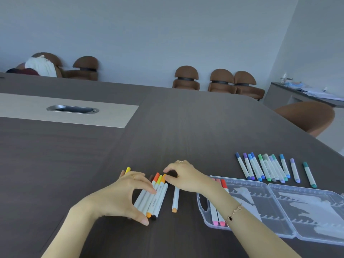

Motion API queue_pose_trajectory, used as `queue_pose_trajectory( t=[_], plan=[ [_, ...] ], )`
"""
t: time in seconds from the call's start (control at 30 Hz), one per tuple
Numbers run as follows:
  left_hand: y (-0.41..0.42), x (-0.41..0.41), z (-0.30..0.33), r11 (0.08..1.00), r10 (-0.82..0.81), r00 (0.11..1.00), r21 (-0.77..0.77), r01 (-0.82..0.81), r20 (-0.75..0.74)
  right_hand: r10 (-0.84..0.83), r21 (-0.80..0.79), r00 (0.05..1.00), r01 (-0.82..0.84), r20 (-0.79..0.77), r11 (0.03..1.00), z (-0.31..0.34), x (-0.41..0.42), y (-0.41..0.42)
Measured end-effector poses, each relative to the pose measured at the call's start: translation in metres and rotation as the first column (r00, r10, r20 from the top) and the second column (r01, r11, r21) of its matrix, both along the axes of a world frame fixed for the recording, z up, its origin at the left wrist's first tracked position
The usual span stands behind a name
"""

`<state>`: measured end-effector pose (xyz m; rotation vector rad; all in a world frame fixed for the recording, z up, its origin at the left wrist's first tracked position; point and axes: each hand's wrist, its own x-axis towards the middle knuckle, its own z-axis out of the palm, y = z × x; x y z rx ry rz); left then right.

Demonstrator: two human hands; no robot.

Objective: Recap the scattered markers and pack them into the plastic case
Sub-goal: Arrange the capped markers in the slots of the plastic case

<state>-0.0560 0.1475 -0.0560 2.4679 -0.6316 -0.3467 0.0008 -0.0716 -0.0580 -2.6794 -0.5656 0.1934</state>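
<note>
Nearest the camera, left hand curls over a bundle of white-barrelled markers, thumb and fingers gripping them; its palm hides their left side. Right hand pinches a cap at the bundle's far end; cap colour unclear. Lone marker lies just beside. Open plastic case at right, forearm covering its few packed markers. Farther right, blue-green markers lie in a row on the table.

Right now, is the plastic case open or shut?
Open. The plastic case lies flat on the table with both halves spread, and a few red and pink markers sit in its left half.
</note>
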Motion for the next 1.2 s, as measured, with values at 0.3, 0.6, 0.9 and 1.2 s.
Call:
queue_pose_trajectory(
  t=[0.3, 0.6, 0.9, 1.2],
  plan=[
    [-0.004, 0.0, -0.003, 1.0, -0.007, 0.998, 0.016, 0.006, 0.067, -0.034, -0.036, 0.998, 0.036, 0.045, 0.999, -0.004, 0.002, 0.026],
    [-0.007, -0.001, -0.001, 0.999, 0.049, 0.999, 0.025, -0.048, -0.023, -0.197, -0.207, 0.961, 0.236, 0.192, 0.949, -0.006, -0.002, 0.03],
    [-0.011, 0.0, 0.0, 0.997, 0.08, 0.994, 0.012, -0.081, 0.078, -0.337, 0.133, 0.935, 0.322, 0.107, 0.937, -0.011, -0.003, 0.024],
    [-0.11, -0.023, 0.021, 0.924, 0.095, 0.923, -0.378, 0.057, 0.373, -0.308, 0.585, 0.935, 0.352, -0.177, 0.73, 0.033, -0.019, -0.063]
  ],
)
